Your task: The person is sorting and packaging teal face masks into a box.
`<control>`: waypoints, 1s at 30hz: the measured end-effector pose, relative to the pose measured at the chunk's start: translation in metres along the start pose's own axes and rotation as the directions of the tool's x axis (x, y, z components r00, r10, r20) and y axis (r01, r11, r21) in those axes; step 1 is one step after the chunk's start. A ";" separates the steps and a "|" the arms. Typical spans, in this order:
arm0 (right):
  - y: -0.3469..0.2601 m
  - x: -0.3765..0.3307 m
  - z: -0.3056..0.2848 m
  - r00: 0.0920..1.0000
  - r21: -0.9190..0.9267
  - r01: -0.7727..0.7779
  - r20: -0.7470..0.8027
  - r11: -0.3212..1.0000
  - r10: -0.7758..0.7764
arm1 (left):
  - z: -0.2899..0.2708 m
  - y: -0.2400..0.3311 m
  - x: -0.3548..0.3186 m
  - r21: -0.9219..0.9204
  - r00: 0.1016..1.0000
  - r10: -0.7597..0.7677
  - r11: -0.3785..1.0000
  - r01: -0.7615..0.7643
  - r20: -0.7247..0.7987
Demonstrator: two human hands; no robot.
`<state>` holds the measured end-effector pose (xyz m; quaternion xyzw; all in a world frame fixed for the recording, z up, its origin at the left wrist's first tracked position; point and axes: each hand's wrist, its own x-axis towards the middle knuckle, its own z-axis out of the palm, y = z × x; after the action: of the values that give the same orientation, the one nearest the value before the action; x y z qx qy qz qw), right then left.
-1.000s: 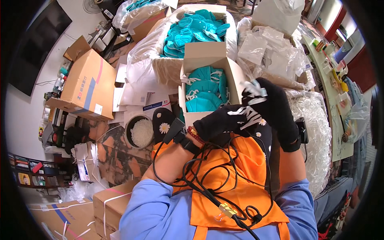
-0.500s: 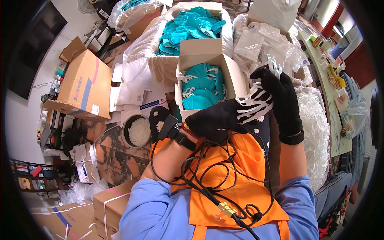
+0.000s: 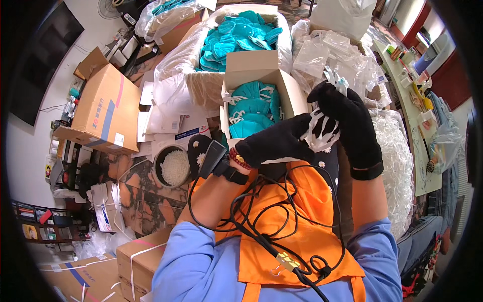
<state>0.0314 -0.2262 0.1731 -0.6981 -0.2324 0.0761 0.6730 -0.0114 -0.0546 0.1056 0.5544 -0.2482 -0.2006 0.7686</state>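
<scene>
Both my hands wear black gloves and are raised in front of a small open carton (image 3: 297,95). In that carton lie several teal face masks (image 3: 251,102) with white straps. My right hand (image 3: 352,126) is closed round a bundle of white straps (image 3: 322,133); some straps stick out above its fingers and others hang below toward my left hand. My left hand (image 3: 276,141) is at the lower end of the bundle, fingers closed against the straps. Whatever the straps may be attached to is hidden by the gloves.
Behind the small carton stands a larger plastic-lined box (image 3: 201,83) heaped with teal masks. Clear plastic bags (image 3: 332,53) are piled beyond my right hand, above a big sack of white strands (image 3: 390,151). A bowl of white bits (image 3: 175,167) sits left; cables (image 3: 261,221) cross my orange apron.
My left hand has drawn back a little to the left and turned. The white straps, spread out over it before, are now gathered into a tighter bunch between the hands.
</scene>
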 end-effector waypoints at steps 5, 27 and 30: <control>0.000 0.006 -0.007 0.999 -0.069 -0.029 0.021 0.997 0.031 | -0.017 -0.025 0.003 0.080 0.984 -0.180 0.981 0.179 0.003; 0.023 0.012 -0.014 0.994 0.067 -0.108 -0.028 0.992 0.110 | 0.002 -0.029 -0.007 -0.353 0.960 -0.247 0.917 0.186 -0.135; 0.024 0.012 -0.015 0.997 0.012 -0.046 -0.063 0.999 0.047 | -0.003 -0.040 -0.011 -0.267 0.978 -0.157 0.957 0.116 -0.136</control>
<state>0.0534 -0.2347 0.1533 -0.7016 -0.1944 0.0709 0.6818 -0.0192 -0.0584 0.0646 0.4797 -0.1202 -0.2398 0.8354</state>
